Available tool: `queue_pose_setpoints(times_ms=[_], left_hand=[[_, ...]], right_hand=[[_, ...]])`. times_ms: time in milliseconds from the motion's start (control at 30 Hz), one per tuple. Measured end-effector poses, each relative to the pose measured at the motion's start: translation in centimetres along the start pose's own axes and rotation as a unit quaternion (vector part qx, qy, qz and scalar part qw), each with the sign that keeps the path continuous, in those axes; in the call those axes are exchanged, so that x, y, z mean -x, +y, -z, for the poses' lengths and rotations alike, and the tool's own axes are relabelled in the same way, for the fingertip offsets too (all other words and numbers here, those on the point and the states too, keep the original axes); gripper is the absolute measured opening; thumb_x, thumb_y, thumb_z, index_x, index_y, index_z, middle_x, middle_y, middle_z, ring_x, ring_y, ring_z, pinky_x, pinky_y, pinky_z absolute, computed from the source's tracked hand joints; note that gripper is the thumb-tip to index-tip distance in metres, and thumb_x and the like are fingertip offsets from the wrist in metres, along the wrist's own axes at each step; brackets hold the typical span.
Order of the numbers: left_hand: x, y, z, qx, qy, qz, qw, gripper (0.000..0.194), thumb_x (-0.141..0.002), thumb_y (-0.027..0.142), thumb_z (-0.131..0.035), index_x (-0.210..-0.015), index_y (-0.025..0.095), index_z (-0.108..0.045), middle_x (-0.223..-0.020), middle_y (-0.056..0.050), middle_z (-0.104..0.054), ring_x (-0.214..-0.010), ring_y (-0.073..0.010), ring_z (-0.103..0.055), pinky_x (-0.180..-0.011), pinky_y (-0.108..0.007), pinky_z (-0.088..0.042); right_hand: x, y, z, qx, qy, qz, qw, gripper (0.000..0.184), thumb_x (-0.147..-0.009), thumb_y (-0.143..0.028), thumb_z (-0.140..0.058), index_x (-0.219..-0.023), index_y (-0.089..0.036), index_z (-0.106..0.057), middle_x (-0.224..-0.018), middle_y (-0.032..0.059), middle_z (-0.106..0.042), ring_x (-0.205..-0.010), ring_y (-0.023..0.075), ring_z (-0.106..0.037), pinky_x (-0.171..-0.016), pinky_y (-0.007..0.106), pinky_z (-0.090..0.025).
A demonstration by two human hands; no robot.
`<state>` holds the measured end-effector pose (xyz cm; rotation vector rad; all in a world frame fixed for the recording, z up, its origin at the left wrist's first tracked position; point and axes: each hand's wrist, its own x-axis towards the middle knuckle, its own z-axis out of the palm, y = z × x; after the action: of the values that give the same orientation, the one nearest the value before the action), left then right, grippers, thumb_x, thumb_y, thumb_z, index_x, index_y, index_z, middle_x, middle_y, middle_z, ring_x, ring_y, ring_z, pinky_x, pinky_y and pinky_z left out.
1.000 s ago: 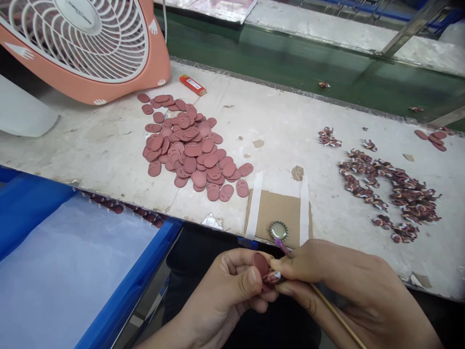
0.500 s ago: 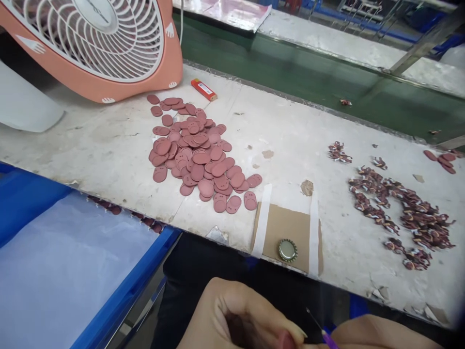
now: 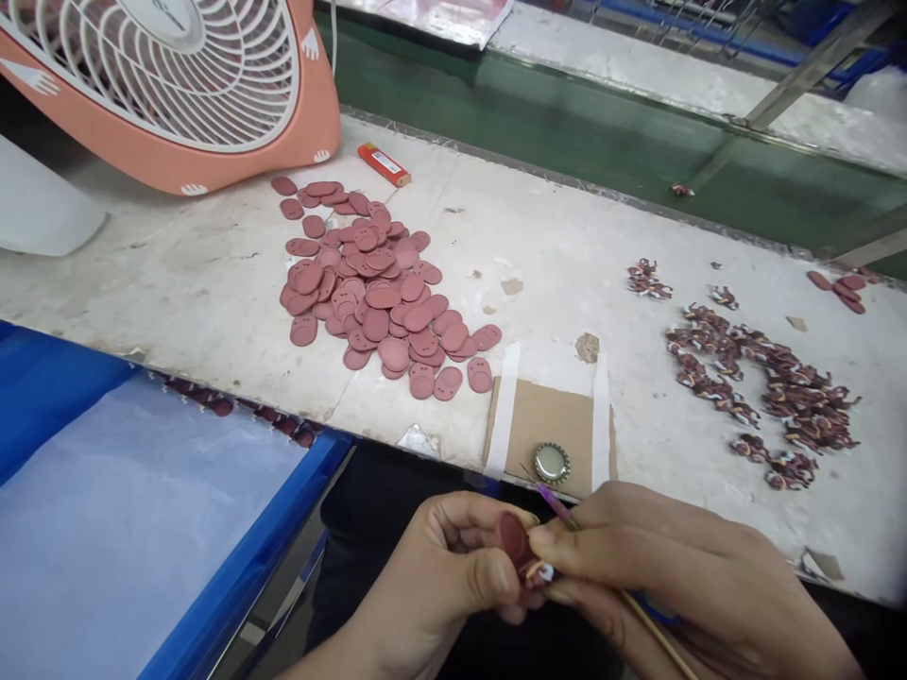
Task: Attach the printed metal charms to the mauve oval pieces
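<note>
Below the table edge, my left hand (image 3: 453, 567) is closed, its thumb and fingers pinching a reddish-brown oval disc (image 3: 513, 536). Against the disc's lower edge sits a small brown figure (image 3: 539, 572) with white and orange parts. My right hand (image 3: 658, 557) presses its thumb and fingertips to the disc and figure. It also grips a thin stick-like tool (image 3: 555, 504) with a purple section, a fine tip and a wooden-looking handle. Just beyond the hands, a metal bottle cap (image 3: 552, 463) lies hollow side up on a cardboard piece (image 3: 545, 416) held by white tape strips.
A large pile of reddish-brown oval discs (image 3: 383, 293) covers the table's middle. Many small brown figures (image 3: 794, 387) lie at the right. A coral fan (image 3: 213, 161) stands at left near a red box-like item (image 3: 384, 165). A blue-rimmed tray (image 3: 177, 510) sits at lower left.
Both hands have risen into fuller view, bringing the disc and small figure into sight. The tool's tip now lies near the cardboard's front edge. The camera view has shifted slightly.
</note>
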<state>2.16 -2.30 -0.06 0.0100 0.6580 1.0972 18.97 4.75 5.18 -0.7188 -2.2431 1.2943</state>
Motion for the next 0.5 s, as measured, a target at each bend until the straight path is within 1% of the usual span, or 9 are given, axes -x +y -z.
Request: queue_pose_setpoints(times_ms=[67,133,300,433,500], left_hand=[[0.1,-0.4,0.1,-0.001,0.002,-0.014,1.000,0.029,-0.059,0.037,-0.094,-0.073,0.016,-0.080,-0.065,-0.001,-0.073,-0.056,-0.0064,-0.061,-0.053,-0.014,-0.046],[0.3,-0.6,0.1,-0.005,0.010,-0.020,1.000,0.029,-0.060,0.037,-0.094,-0.074,0.015,-0.080,-0.064,-0.001,-0.071,-0.057,-0.0062,-0.061,-0.054,-0.013,-0.046],[0.7,-0.5,0.0,-0.017,-0.013,-0.020,1.000,0.027,-0.062,0.036,-0.093,-0.075,0.016,-0.080,-0.064,0.001,-0.070,-0.055,-0.0047,-0.060,-0.054,-0.012,-0.048],[0.9,-0.5,0.3,-0.020,-0.020,-0.030,0.999,0.028,-0.062,0.036,-0.093,-0.079,0.016,-0.081,-0.067,0.000,-0.072,-0.056,-0.0041,-0.062,-0.055,-0.010,-0.050],[1.1,-0.6,0.4,-0.021,-0.027,-0.027,0.999,0.027,-0.063,0.034,-0.093,-0.080,0.016,-0.081,-0.069,0.000,-0.074,-0.057,-0.0047,-0.064,-0.055,-0.011,-0.051]], right_hand=[[0.1,0.0,0.3,0.005,-0.014,0.003,1.000,0.038,-0.095,-0.011,-0.067,-0.125,-0.034,-0.061,-0.096,-0.0014,-0.071,-0.085,0.0145,-0.070,-0.080,0.020,-0.057],[0.3,-0.1,0.4,0.017,-0.019,0.011,1.000,0.035,-0.096,-0.012,-0.066,-0.123,-0.033,-0.061,-0.096,-0.0015,-0.071,-0.085,0.0141,-0.070,-0.081,0.020,-0.056],[0.6,-0.4,0.1,0.028,0.000,0.020,0.999,0.030,-0.095,-0.009,-0.067,-0.119,-0.027,-0.062,-0.096,0.0000,-0.070,-0.081,0.0135,-0.069,-0.077,0.019,-0.056],[0.4,-0.4,-0.2,0.030,0.026,0.077,0.996,0.026,-0.094,-0.006,-0.065,-0.117,-0.019,-0.065,-0.092,0.0024,-0.070,-0.078,0.0137,-0.069,-0.073,0.019,-0.057],[0.4,-0.5,-0.3,0.044,0.023,0.090,0.995,0.026,-0.094,-0.003,-0.064,-0.116,-0.016,-0.065,-0.095,0.0041,-0.070,-0.080,0.0135,-0.069,-0.077,0.019,-0.058]])
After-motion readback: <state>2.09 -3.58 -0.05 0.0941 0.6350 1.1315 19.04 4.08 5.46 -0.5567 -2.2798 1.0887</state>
